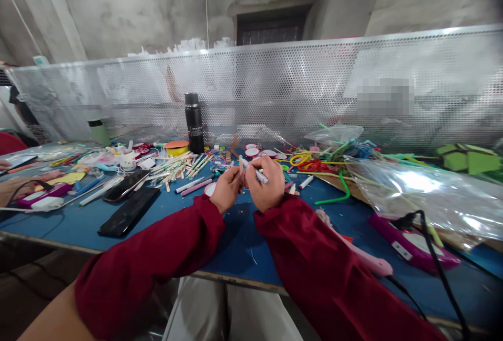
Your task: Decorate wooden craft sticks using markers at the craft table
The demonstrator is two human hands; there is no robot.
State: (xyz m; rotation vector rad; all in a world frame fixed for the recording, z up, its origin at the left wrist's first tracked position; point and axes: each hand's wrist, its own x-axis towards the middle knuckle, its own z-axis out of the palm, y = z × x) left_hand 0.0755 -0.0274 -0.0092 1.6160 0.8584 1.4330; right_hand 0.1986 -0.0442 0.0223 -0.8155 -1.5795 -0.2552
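Over the blue table my two hands meet, both with fingers closed. My left hand pinches a small pale craft stick, held upright; its lower part is hidden by the fingers. A white marker pen is gripped in my right hand, its rear end showing above the thumb side. The pen's tip is hidden, so I cannot tell whether it touches the stick. Beside my left hand lie a white marker and a pink marker. Another capped marker lies right of my right hand.
A pile of painted craft sticks, a black flask and two phones are on the left. On the right are a pink glue gun, a purple power strip and plastic bags. Another person's hand shows far left.
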